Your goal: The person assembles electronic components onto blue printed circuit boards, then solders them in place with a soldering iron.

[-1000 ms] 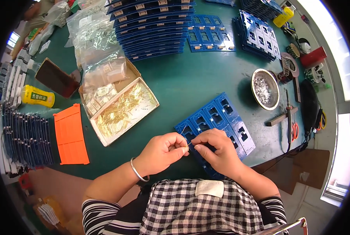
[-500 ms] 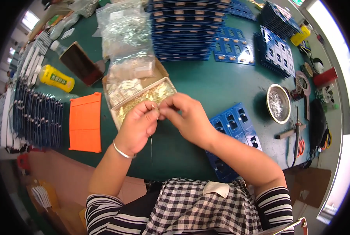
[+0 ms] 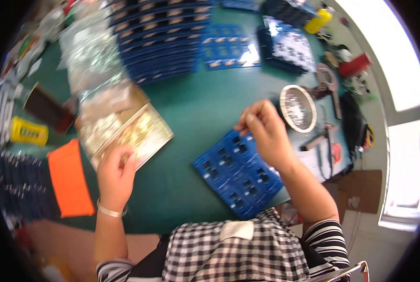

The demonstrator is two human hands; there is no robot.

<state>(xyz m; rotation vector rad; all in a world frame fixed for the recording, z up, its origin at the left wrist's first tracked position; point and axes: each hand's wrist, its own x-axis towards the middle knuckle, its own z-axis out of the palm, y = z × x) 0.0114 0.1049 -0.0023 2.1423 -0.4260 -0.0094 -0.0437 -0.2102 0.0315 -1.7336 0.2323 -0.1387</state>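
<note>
My left hand [image 3: 116, 174] is at the near edge of a shallow cardboard box [image 3: 160, 141], beside a heap of small brass-coloured metal pieces [image 3: 141, 129]. Its thumb and fingers are closed together, and whatever lies between them is too blurred to name. My right hand [image 3: 266, 129] hovers over the far corner of a blue circuit board panel [image 3: 238, 176] with dark square parts on it. Those fingers are curled into a pinch; any small thing in them is hidden. Just right of that hand stands a metal bowl [image 3: 298, 109] of shiny silvery bits.
Stacked blue panels [image 3: 160, 44] rise at the back, beside clear plastic bags [image 3: 92, 61]. An orange tray [image 3: 71, 178] and a yellow bottle [image 3: 28, 131] stand at left. On the right lie a soldering iron [image 3: 329, 141], orange-handled scissors [image 3: 337, 152] and a red cylinder [image 3: 354, 65].
My hands have parted: the right moved right, over the blue panel, and the left drew back to the box's near edge. The view has turned rightward. The thin wire below my hands no longer shows.
</note>
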